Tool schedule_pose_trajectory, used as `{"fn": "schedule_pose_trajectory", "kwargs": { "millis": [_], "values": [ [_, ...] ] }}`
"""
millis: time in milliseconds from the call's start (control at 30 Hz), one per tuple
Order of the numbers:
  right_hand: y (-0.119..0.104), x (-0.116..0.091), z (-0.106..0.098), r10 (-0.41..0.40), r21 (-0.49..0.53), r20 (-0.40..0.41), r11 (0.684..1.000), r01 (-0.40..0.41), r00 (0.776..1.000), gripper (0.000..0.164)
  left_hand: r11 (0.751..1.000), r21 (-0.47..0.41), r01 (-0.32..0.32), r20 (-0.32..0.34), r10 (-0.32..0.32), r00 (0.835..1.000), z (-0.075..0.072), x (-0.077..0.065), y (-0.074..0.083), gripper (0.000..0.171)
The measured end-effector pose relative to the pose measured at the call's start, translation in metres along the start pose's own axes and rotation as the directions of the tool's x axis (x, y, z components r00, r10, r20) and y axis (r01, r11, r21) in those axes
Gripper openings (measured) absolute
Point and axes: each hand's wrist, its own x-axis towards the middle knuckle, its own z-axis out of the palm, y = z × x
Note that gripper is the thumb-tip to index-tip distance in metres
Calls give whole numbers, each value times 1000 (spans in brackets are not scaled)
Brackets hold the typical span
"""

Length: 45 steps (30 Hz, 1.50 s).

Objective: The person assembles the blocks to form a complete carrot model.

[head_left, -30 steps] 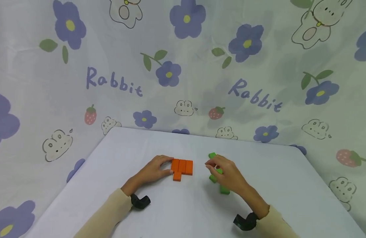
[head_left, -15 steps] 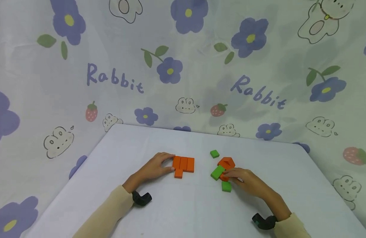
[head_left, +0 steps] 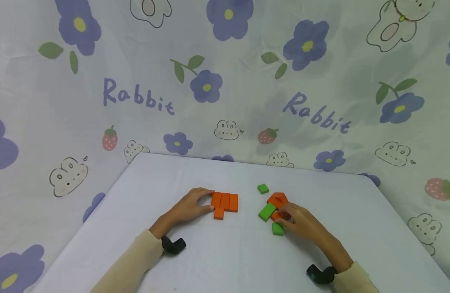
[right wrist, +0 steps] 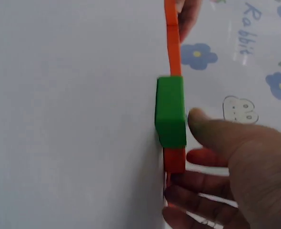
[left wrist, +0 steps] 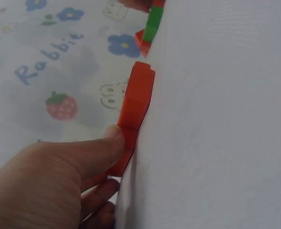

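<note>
In the head view, several flat orange blocks [head_left: 225, 201] lie side by side, with a shorter one [head_left: 219, 214] against their near edge. My left hand [head_left: 190, 207] pinches the leftmost orange block [head_left: 216, 199] between thumb and index finger. To the right is a loose group: an orange piece with a triangular top [head_left: 278, 198], a green rectangular block [head_left: 267, 211], another green block [head_left: 278, 229] and a partly covered orange block [head_left: 277, 216]. My right hand [head_left: 301, 221] reaches around that covered orange block. The right wrist view shows its thumb [right wrist: 200, 121] raised off the blocks, fingers beside the orange.
A small green block [head_left: 263, 188] lies farther back on the white table [head_left: 225, 256]. Behind the table hangs a cloth [head_left: 239, 101] with flowers and rabbits. Each wrist wears a black camera, the left one [head_left: 173, 245] and the right one [head_left: 321, 274].
My right hand has come down from above the green blocks to their right side, uncovering orange pieces, and its fingers have since shifted slightly around one. My left hand stays at the orange row.
</note>
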Motion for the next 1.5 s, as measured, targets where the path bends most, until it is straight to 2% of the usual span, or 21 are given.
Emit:
{"fn": "schedule_pose_trajectory", "kwargs": {
  "millis": [167,433,733,1000,1233,1500],
  "values": [
    [-7,2,-1,111,13,37,994,-111,993,23,1000,-8,2,4,-2,1000,-1,0,3,59],
    [-6,-1,-13,157,70,78,984,-162,985,26,1000,-5,-4,-2,4,1000,0,0,4,60],
    [2,-3,-14,111,83,110,989,-121,988,23,1000,3,-8,-3,8,1000,-1,0,4,58],
    [5,-3,-11,127,76,110,988,-135,986,24,1000,-5,-4,1,4,1000,0,1,1,58],
    [7,-5,-9,107,88,104,989,-116,989,26,1000,1,2,-4,-2,1000,-1,-2,2,58],
    [5,-4,-19,86,136,136,985,-105,987,27,1000,-4,4,2,-4,1000,-2,-3,3,58]
  ]
}}
